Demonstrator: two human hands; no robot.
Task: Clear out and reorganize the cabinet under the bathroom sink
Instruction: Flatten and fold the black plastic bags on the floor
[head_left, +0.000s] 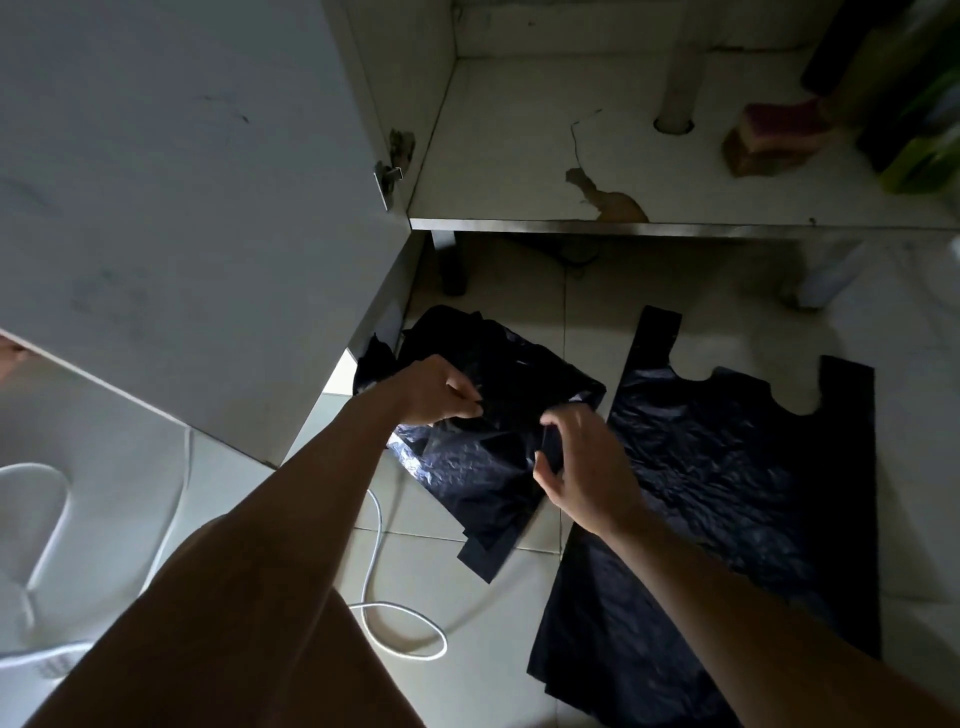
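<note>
Crumpled black bag (467, 467) pinched by left hand (434, 389) and right hand (584, 467); cabinet (519, 135) judged mostly cleared, with sponge (774, 137) and bottles (919, 150) left at far right.

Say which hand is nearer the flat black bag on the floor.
Right. Right hand at the flat bag's left edge; left hand farther left, on the crumpled bag.

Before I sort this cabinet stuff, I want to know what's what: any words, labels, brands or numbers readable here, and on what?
None can be read.
On the green packages in the cabinet: any label is too blurred.
On the white object at lower left: faint grey marks, too blurred.
On the crumpled black bag and the flat black bag: no print visible.
</note>
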